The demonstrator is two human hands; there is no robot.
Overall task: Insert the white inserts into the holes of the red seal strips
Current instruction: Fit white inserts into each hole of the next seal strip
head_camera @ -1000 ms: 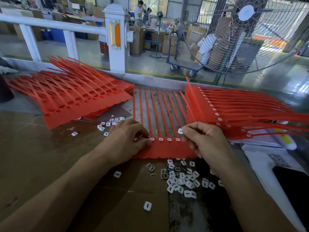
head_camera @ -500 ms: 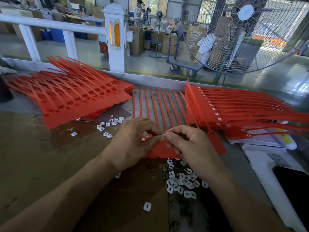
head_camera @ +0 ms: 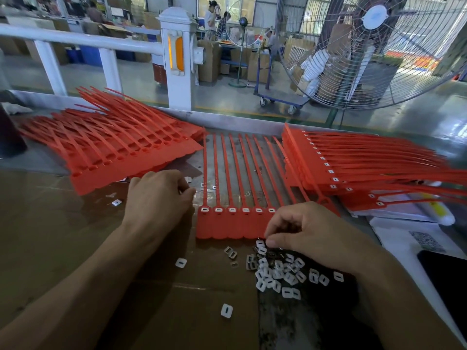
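Observation:
A red seal strip sheet [head_camera: 227, 224] lies flat in the middle of the bench, with several white inserts [head_camera: 231, 210] seated in a row of its holes. A loose pile of white inserts [head_camera: 278, 272] lies just in front of it. My right hand [head_camera: 313, 234] covers the sheet's right end, and its thumb and forefinger pinch at an insert on the pile's far edge. My left hand [head_camera: 156, 198] rests just left of the sheet with fingers curled against the thumb; nothing shows in it.
A stack of red strips with bare holes [head_camera: 121, 157] lies at the left, and a stack with inserts fitted [head_camera: 341, 170] at the right. Stray inserts [head_camera: 226, 310] dot the brown cardboard. Papers and a dark phone [head_camera: 444, 279] sit at the right. A large fan [head_camera: 374, 46] stands behind the bench.
The hands met over the sheet half a second ago and have parted. My left hand moved left off the sheet; my right hand dropped to the insert pile.

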